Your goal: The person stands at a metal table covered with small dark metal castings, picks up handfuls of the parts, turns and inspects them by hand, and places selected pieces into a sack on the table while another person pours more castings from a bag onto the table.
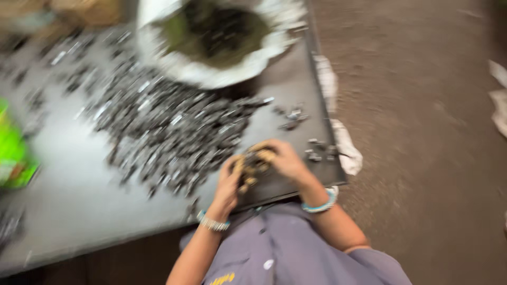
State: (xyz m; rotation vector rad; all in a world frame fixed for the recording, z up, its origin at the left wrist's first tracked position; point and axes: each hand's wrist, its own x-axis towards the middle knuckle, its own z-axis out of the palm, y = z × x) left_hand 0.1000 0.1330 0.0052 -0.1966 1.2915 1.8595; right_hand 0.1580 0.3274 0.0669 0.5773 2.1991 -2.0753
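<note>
The frame is motion-blurred. My left hand (228, 186) and my right hand (285, 161) meet at the near edge of a grey metal table (68, 174). Together they clasp a small cluster of dark and yellowish metal parts (252, 164); what the pieces are I cannot tell. Each wrist wears a bracelet. A large heap of small dark metal pieces (169, 126) spreads over the table just left of my hands.
A white sack (211, 68) with its mouth rolled open and dark contents stands at the table's far side. A green packet (13, 153) lies at the left edge. A few loose pieces (317, 150) sit near the right edge. Brown floor lies to the right.
</note>
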